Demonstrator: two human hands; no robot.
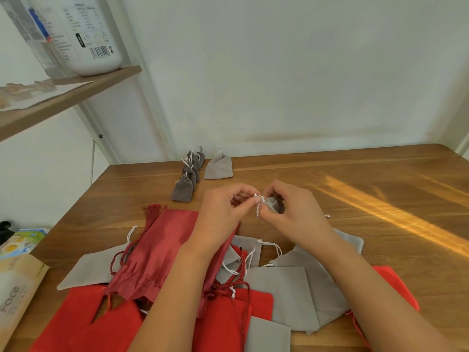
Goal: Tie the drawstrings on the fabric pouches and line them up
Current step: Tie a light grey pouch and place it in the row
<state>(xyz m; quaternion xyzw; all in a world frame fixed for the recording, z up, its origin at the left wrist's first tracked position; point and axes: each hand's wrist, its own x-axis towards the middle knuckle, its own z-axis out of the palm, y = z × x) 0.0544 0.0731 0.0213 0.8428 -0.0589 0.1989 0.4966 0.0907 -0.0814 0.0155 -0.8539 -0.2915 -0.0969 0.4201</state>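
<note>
Just above the middle of the frame, both hands are meeting over the table. The right hand (294,214) is curling its fingers round a small grey pouch (273,204), gripping it at the gathered neck. The left hand (223,209) is pinching the white drawstring (258,210) between thumb and fingertips, right against the right hand's fingers. A loose end of the string is hanging down between the two hands. What the pouch is holding cannot be seen.

Further up, near the table's far edge, a row (186,181) of dark grey pouches is standing in single file, necks drawn shut with white strings, each one touching or overlapping the next. Just right of the row's far end a pale pouch (218,168) is standing, also cinched. Their contents are hidden.

Across the lower part of the frame, under the forearms, a heap of flat pouches is lying. Grey pouches (284,290) are overlapping at lower middle and right, with white strings trailing loose. Red pouches (101,323) are spreading along the bottom. A dark red pouch (162,245) is lying slantwise on top of them, its tassel (152,212) pointing up the frame.

The table (355,189) is brown wood, and a band of sunlight (380,207) is slanting across its right side. A plain white wall (279,72) is filling the upper frame. At upper left a wooden shelf (76,90) is carrying a white bottle (94,41) with a printed label. At the left edge a tan packet (15,295) is lying beside a colourful box (22,240).
</note>
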